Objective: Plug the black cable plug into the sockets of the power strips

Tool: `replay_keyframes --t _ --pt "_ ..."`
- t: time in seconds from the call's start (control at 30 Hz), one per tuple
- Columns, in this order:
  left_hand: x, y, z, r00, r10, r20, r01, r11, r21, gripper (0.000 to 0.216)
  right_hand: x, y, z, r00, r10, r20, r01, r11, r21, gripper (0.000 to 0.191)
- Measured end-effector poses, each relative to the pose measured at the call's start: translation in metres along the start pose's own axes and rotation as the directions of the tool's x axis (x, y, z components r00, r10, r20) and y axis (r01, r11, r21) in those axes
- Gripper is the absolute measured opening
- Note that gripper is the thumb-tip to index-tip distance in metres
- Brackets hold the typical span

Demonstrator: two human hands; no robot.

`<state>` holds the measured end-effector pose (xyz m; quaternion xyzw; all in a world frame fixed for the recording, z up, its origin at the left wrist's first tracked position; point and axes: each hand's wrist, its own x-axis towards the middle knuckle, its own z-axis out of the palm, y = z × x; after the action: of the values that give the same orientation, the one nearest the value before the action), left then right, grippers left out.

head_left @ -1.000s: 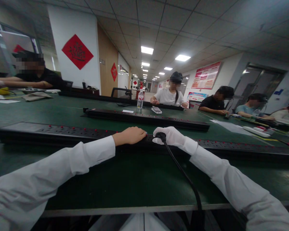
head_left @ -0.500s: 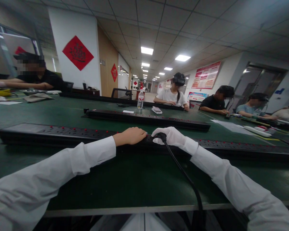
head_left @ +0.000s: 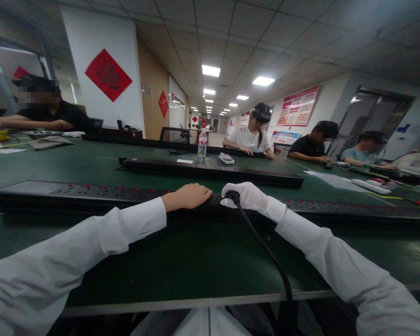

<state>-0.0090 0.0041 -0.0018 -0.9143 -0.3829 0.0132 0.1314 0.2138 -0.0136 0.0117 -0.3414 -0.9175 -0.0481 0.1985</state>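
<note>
A long black power strip [head_left: 101,198] with a row of red dots and sockets lies across the green table in front of me. My bare left hand [head_left: 189,196] rests over its middle, fingers closed together along the top. Just right of it, my right hand [head_left: 248,196], in a white glove, grips a black power plug [head_left: 234,197] at the strip's top. Whether the pins sit in a socket is hidden. From the plug a thick black cable [head_left: 264,245] runs down over the table's front edge.
Beyond lies a second black power strip [head_left: 210,171], with a third [head_left: 143,144] farther back. A water bottle [head_left: 202,143] and a small white device [head_left: 226,158] stand between them. Papers [head_left: 336,181] lie at the right. Several people sit around the table, one person [head_left: 250,137] opposite.
The view has shifted slightly, so the whole scene sits a little farther left. Both hands keep their places on the strip and plug.
</note>
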Motion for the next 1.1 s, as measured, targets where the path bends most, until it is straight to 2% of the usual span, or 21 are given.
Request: replay_keyframes --t 0.23,0.53,0.77,1.1 --pt "0.0011 0.0001 0.0030 1.000 0.016 -0.023 -0.015 0.999 0.049 0.024 -0.0006 0.0014 0.0008 1.000 -0.008 -0.027 0.008 1.000 0.017 0.032" --pt "-0.0009 0.0034 -0.0029 1.000 -0.029 -0.003 0.029 0.999 -0.032 0.027 -0.0008 0.0013 0.0005 1.000 0.009 -0.017 -0.009 0.999 0.032 0.032" --pt "-0.0007 0.0017 -0.0009 1.000 0.010 -0.012 -0.010 1.000 0.010 0.025 -0.0021 -0.0007 -0.0020 1.000 -0.006 0.013 0.004 0.989 0.147 0.034" --pt "-0.0004 0.0026 0.0001 1.000 0.010 -0.018 -0.009 0.999 0.038 0.025 -0.0013 -0.0004 -0.0028 1.000 0.003 0.011 -0.004 0.997 0.075 0.033"
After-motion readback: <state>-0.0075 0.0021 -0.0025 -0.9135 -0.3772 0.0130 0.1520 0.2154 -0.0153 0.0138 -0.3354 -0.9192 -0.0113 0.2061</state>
